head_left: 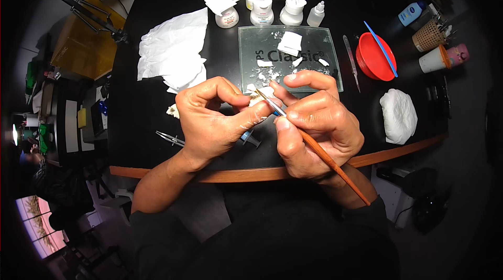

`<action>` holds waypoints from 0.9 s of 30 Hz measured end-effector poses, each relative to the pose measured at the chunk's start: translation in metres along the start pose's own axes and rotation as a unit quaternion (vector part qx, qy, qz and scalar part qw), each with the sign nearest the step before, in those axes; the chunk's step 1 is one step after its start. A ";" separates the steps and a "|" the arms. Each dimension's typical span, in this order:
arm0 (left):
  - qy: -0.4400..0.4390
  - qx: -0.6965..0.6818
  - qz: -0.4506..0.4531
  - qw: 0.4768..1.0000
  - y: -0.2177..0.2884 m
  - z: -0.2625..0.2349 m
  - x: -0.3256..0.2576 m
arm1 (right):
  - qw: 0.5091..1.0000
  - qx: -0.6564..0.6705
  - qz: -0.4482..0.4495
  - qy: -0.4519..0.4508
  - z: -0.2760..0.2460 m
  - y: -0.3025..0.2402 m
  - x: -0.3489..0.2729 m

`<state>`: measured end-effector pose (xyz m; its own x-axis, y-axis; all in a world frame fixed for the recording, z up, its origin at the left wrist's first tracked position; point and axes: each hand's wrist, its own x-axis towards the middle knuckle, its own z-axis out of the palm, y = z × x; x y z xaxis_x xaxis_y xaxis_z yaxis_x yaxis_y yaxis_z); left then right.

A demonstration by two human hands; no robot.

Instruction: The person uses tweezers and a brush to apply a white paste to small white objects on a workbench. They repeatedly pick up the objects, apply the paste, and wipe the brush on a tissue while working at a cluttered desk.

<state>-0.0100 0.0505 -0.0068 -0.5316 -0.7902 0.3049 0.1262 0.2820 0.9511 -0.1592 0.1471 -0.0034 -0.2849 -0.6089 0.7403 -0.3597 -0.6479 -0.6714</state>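
My left hand [212,120] pinches a small whitish piece [260,95] between thumb and fingers above the black table [146,138]. My right hand [317,125] grips a thin brush with an orange-brown handle [335,167]; its tip rests against the whitish piece. Both hands hover close together near the table's front edge. Just behind them lies a glass mixing slab [314,70] with white dabs and small paper bits on it. Most of the held piece is hidden by my fingers.
White tissue [175,49] lies at the left; several small white jars [262,10] and a dropper bottle [316,13] stand behind the slab. A red bowl [373,60] with a blue stick, a metal spatula [351,60], a white lump [399,115], tweezers [168,137] and cups [435,58] surround the hands.
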 end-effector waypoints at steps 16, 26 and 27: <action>-0.005 -0.005 0.010 1.000 -0.002 -0.001 0.006 | 0.999 0.019 -0.011 0.043 0.001 0.006 0.002; -0.010 0.020 0.041 0.999 -0.004 -0.002 0.005 | 0.989 0.136 0.026 0.052 -0.007 0.009 -0.004; -0.017 0.032 0.053 0.998 -0.006 -0.003 0.004 | 0.987 0.147 0.032 0.050 -0.008 0.009 -0.005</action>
<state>-0.0107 0.0434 -0.0114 -0.5462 -0.7357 0.4005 0.1305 0.3975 0.9083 -0.1682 0.1478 -0.0127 -0.3909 -0.6142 0.6856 -0.0686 -0.7233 -0.6871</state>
